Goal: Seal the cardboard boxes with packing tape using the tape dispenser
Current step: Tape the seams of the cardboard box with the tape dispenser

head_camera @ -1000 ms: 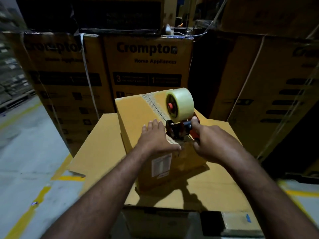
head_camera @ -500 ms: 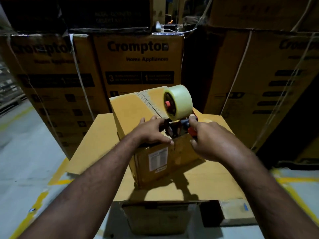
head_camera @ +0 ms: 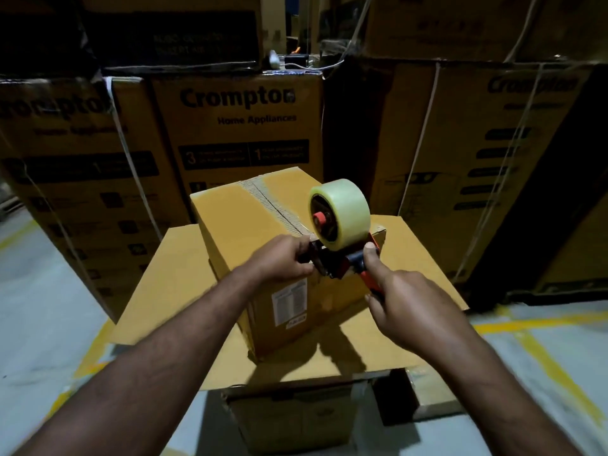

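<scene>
A small cardboard box (head_camera: 240,222) stands on a flat cardboard sheet (head_camera: 164,291), its top seam running away from me with a strip along it. A red tape dispenser (head_camera: 342,261) with a big clear tape roll (head_camera: 345,212) sits at the box's near top edge. My right hand (head_camera: 408,311) grips the dispenser's handle from the right, thumb up on its frame. My left hand (head_camera: 283,261) is curled at the dispenser's front end, fingers pinching there over the box's near edge. A white label (head_camera: 289,302) is on the box's near face.
Large printed cartons (head_camera: 243,126) stacked high wall in the far side and the right (head_camera: 493,159). The sheet rests on lower boxes (head_camera: 296,416). Grey floor with yellow lines (head_camera: 546,357) lies to the left and right.
My left hand went from lying flat on the box top to curling at the dispenser's front. The dispenser shifted slightly towards the near edge with my right hand.
</scene>
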`<action>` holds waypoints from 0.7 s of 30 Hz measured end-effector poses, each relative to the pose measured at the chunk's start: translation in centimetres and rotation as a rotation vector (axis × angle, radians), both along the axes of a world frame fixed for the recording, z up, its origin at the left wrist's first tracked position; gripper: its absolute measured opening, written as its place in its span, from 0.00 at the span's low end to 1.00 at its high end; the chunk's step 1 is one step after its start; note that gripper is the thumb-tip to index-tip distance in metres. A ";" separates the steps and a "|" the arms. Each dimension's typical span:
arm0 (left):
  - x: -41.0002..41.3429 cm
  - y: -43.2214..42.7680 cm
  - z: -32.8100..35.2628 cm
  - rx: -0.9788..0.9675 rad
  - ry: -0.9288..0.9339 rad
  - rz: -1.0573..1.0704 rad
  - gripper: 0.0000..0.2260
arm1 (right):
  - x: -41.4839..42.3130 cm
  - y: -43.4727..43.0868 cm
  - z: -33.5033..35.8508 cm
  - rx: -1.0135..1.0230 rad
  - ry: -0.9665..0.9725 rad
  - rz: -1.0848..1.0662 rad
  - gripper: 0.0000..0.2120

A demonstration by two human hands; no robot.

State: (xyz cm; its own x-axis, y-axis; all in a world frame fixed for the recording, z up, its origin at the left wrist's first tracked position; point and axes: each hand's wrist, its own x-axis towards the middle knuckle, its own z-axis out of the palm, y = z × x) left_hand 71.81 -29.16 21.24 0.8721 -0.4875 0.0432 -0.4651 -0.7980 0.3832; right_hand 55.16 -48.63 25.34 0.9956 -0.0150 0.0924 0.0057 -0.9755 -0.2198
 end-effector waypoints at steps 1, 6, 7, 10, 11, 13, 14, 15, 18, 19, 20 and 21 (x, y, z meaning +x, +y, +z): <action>-0.1 0.0 -0.1 0.008 -0.015 -0.011 0.09 | -0.2 -0.1 -0.3 0.006 -0.009 0.004 0.39; -0.6 -0.1 -0.2 0.072 -0.100 -0.070 0.14 | -1.1 -0.4 -1.5 0.010 -0.016 0.005 0.38; -0.7 -0.1 -0.1 0.097 -0.115 -0.081 0.16 | -1.2 -0.4 -1.7 0.017 -0.017 0.002 0.38; -0.6 -0.2 -0.2 0.161 -0.130 -0.120 0.19 | -1.6 -0.5 -2.4 0.015 -0.029 -0.005 0.38; -0.6 -0.2 -0.2 0.196 -0.138 -0.150 0.19 | -1.7 -0.6 -2.6 0.009 -0.029 -0.007 0.38; -0.5 -0.3 -0.2 0.298 -0.163 -0.211 0.19 | -2.0 -0.8 -3.1 -0.004 -0.011 -0.008 0.38; -0.4 -0.3 -0.2 0.347 -0.181 -0.236 0.19 | -2.2 -0.9 -3.4 -0.006 -0.001 -0.009 0.38; -0.4 -0.3 -0.2 0.380 -0.195 -0.249 0.19 | -2.4 -0.9 -3.7 -0.002 0.006 -0.008 0.39; -0.2 -0.4 -0.5 0.393 -0.191 -0.248 0.21 | -2.7 -0.9 -4.3 0.018 0.002 -0.012 0.39; -0.4 -0.5 -0.5 0.388 -0.173 -0.240 0.21 | -2.6 -0.8 -4.5 0.024 0.000 -0.013 0.39; -0.5 -0.4 -0.4 0.357 -0.140 -0.226 0.22 | -2.5 -0.8 -4.7 0.031 -0.002 -0.015 0.39; -0.6 -0.4 -0.1 0.298 -0.082 -0.201 0.24 | -2.3 -0.8 -4.9 0.035 -0.004 -0.015 0.39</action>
State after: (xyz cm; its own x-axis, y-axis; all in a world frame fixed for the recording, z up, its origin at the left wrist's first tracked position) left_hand 71.20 -29.53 21.12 0.7569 -0.6507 -0.0610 -0.6437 -0.7584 0.1022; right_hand 52.82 -49.42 20.42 0.9949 -0.0329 0.0951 -0.0077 -0.9671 -0.2541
